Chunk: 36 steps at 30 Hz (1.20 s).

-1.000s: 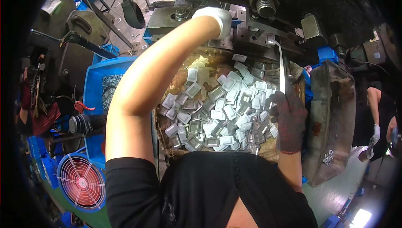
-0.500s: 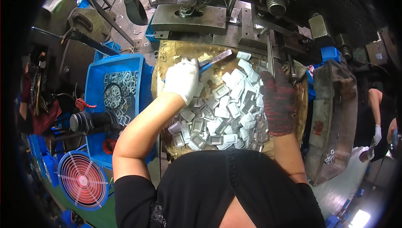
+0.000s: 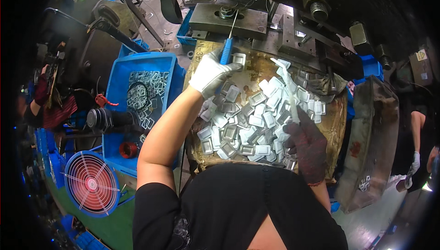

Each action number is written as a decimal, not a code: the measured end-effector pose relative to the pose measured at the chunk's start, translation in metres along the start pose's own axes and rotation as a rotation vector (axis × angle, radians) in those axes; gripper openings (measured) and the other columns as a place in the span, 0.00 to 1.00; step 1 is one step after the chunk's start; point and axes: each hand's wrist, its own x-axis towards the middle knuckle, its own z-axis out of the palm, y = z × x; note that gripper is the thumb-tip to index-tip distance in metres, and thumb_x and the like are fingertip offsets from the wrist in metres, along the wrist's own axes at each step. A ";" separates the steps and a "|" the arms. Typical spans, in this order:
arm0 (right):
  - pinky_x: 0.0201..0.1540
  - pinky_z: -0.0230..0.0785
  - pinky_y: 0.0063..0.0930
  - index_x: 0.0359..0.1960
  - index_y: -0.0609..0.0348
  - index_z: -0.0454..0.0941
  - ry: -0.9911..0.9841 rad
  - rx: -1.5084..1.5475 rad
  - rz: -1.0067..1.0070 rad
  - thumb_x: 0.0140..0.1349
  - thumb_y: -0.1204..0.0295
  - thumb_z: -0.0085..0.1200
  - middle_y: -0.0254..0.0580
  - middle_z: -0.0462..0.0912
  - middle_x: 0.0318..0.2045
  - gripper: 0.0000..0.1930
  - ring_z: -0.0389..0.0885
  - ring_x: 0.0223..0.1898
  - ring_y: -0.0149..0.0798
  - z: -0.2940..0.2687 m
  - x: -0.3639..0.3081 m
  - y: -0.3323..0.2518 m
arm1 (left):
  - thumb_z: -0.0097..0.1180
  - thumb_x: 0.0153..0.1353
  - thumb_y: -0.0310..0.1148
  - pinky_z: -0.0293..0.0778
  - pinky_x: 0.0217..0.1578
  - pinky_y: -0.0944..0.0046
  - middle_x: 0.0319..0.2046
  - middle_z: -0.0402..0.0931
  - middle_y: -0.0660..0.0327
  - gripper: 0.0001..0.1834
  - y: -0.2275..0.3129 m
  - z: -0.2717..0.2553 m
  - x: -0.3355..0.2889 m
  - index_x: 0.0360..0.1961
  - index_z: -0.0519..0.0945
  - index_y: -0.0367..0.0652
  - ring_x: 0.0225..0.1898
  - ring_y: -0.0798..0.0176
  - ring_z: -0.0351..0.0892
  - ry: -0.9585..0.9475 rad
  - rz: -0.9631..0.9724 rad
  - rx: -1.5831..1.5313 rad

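My left hand [image 3: 211,75], in a white glove, closes on a blue-handled scraper [image 3: 226,52] whose thin blade points away toward the machine. By its thumb tip is a small rectangular metal tray piece [image 3: 239,59], apparently pinched there. My right hand [image 3: 308,147], in a dark red-black glove, grips long metal tweezers [image 3: 292,98] with a ribbed grip, smeared by motion. Their tips reach over the right side of a heap of similar small metal pieces [image 3: 256,120]. Whether the tips hold one of the pieces at the upper right is unclear.
The heap lies on a worn wooden board [image 3: 332,142]. Beyond it stands the press's metal die block [image 3: 229,22], with heavy bolts [image 3: 317,9] overhead. A blue bin [image 3: 112,91] of parts is left, a metal trough [image 3: 366,151] right. A red-and-blue fan [image 3: 91,183] sits lower left.
My left hand has turned the scraper from slanting right to pointing away, and a piece now shows at its thumb. My right hand has drawn back toward me with the tweezers. The view has shifted.
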 end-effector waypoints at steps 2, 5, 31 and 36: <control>0.24 0.69 0.18 0.62 0.58 0.71 -0.053 0.032 0.015 0.64 0.69 0.58 0.37 0.84 0.35 0.24 0.77 0.23 0.24 0.002 -0.004 -0.002 | 0.72 0.50 0.33 0.73 0.32 0.70 0.33 0.80 0.63 0.25 0.003 0.006 -0.003 0.47 0.77 0.35 0.28 0.71 0.76 -0.013 -0.001 -0.019; 0.26 0.71 0.19 0.62 0.59 0.70 -0.098 -0.059 0.013 0.64 0.69 0.57 0.39 0.84 0.35 0.24 0.79 0.25 0.25 0.003 -0.007 -0.004 | 0.72 0.50 0.34 0.73 0.33 0.70 0.34 0.82 0.61 0.24 -0.002 0.011 -0.002 0.46 0.77 0.35 0.30 0.70 0.79 -0.127 -0.096 -0.157; 0.34 0.70 0.21 0.62 0.66 0.69 -0.162 -0.527 -0.633 0.66 0.69 0.56 0.37 0.82 0.33 0.25 0.74 0.30 0.23 -0.011 0.000 0.021 | 0.65 0.46 0.25 0.75 0.42 0.65 0.37 0.84 0.55 0.28 0.046 -0.001 0.023 0.53 0.78 0.40 0.38 0.68 0.81 -0.420 0.287 0.858; 0.33 0.70 0.21 0.62 0.66 0.70 -0.200 -0.398 -0.349 0.66 0.69 0.56 0.37 0.82 0.32 0.25 0.75 0.29 0.24 -0.011 -0.003 0.012 | 0.65 0.48 0.27 0.75 0.39 0.64 0.34 0.83 0.53 0.25 0.061 0.010 0.027 0.51 0.79 0.39 0.34 0.65 0.81 -0.512 0.372 0.961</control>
